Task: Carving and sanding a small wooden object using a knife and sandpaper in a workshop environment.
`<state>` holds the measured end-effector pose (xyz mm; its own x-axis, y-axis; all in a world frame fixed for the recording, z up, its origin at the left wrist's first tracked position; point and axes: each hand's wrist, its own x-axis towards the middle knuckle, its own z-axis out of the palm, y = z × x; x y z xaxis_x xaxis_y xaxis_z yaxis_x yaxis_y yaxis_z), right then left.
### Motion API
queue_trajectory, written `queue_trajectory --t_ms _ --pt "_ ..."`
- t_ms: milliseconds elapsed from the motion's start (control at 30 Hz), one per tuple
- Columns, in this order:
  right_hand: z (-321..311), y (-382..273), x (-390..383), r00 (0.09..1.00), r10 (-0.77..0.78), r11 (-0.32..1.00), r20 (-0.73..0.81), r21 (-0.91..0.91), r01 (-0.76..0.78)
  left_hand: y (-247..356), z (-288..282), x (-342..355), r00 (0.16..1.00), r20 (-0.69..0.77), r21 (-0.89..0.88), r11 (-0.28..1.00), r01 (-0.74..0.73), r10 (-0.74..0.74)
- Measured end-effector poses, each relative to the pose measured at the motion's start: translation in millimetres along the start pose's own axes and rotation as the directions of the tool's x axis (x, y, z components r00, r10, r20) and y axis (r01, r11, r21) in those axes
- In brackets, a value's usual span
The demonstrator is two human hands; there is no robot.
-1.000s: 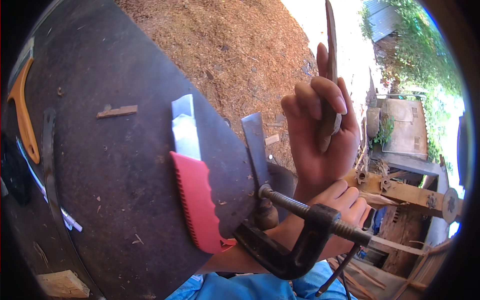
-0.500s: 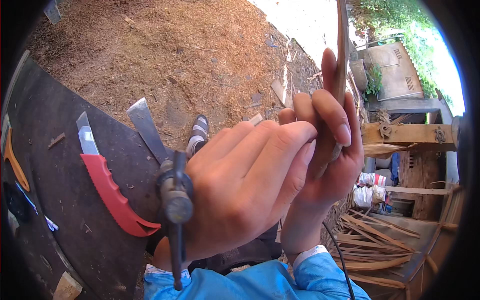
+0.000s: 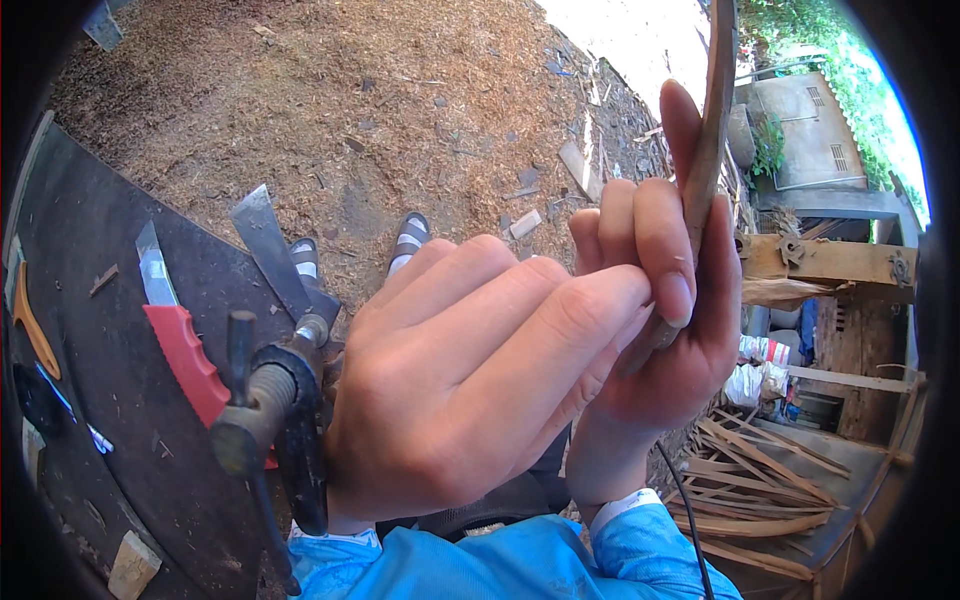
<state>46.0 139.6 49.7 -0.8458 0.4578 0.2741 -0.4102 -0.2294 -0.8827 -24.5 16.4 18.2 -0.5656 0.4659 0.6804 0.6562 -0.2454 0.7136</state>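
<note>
A long, thin strip of wood [image 3: 712,120] rises upright through my right hand [image 3: 700,330]. The right fingers are curled around its lower part, with one finger extended behind it. My left hand [image 3: 480,370] is closed, back toward me, its thumb and index finger pinched beside the right fingertips near the strip's lower end. Whatever sits in that pinch is hidden. Close by the left wrist stands a metal screw clamp [image 3: 265,405]. Behind the clamp, a red-handled knife [image 3: 188,360] lies on the dark bench [image 3: 110,290], its handle partly covered.
A broad metal blade [image 3: 270,250] lies at the bench edge. Farther left are an orange-handled tool [image 3: 35,325], a pen [image 3: 100,440] and a wood block [image 3: 133,567]. Shavings [image 3: 300,110] cover the ground. Wooden strips [image 3: 760,470] are piled at right, below a beam [image 3: 830,260].
The view has shifted, so the clamp now hides more of the red handle and a second sandalled foot shows. Both hands keep their grip, appearing slightly farther right with the strip.
</note>
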Motion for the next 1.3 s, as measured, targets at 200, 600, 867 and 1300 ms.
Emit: queue_trajectory --t_ms 200,600,867,1300 --pt "9.2 4.0 -1.4 0.998 -0.049 0.995 -0.045 -0.094 0.045 -2.0 -4.7 -0.5 0.999 -0.002 0.016 0.999 -0.033 0.033" --pt "7.0 12.7 -5.8 0.985 -0.166 0.940 -0.049 -0.308 0.143 -9.1 3.9 -3.2 0.990 -0.087 -0.016 0.994 -0.112 0.110" --pt "-36.3 11.9 7.1 0.961 0.239 0.868 -0.140 0.475 -0.146 -7.3 4.2 -0.8 0.989 -0.031 -0.067 0.987 -0.146 0.144" --pt "-23.1 1.0 -12.3 0.960 0.280 0.737 -0.013 0.644 -0.207 4.2 -1.1 -1.3 0.993 0.097 -0.014 0.998 0.068 -0.066"
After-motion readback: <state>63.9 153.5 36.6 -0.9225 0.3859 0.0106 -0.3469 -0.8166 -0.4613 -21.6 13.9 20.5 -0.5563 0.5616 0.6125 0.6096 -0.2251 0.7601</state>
